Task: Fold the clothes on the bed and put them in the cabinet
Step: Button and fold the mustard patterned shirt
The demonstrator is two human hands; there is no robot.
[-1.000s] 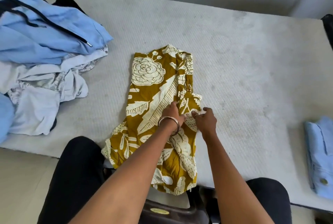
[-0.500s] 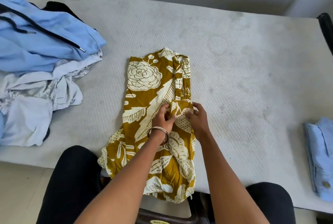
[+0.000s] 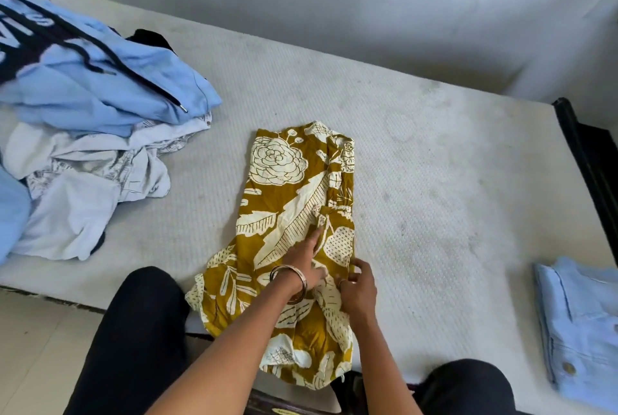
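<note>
Bed [image 3: 418,154]: I see a pale mattress filling most of the view, with all the clothes on it.

Pile [image 3: 83,120]: unfolded blue and white clothes heaped at the far left, well apart from my hands.

Print cloth [image 3: 294,200]: mustard with cream flowers, lying in the middle of the bed as a long, narrow strip. Its long axis runs from the near edge, where the end hangs over, straight away from me.

Blue shirt [image 3: 582,324]: looks already folded, at the right edge of the bed, apart from the print cloth.

Left hand [image 3: 306,262]: lies on the strip about midway along it, fingers stretched out flat and pointing up the axis towards a bunched knot of cloth. I read it as pressing, not gripping.

Right hand [image 3: 357,287]: just beside the left, at the strip's right edge. Fingers curl in and seem to pinch that edge, though the contact is small and I cannot be fully sure.

Key relation: both hands sit at the strip's middle, so half the cloth lies beyond them and half towards me. The left hand is nearer the centre line, the right nearer the edge.

Next move, my guess: smooth the bunched part, then fold across the short axis.

Cabinet: not in view.
</note>
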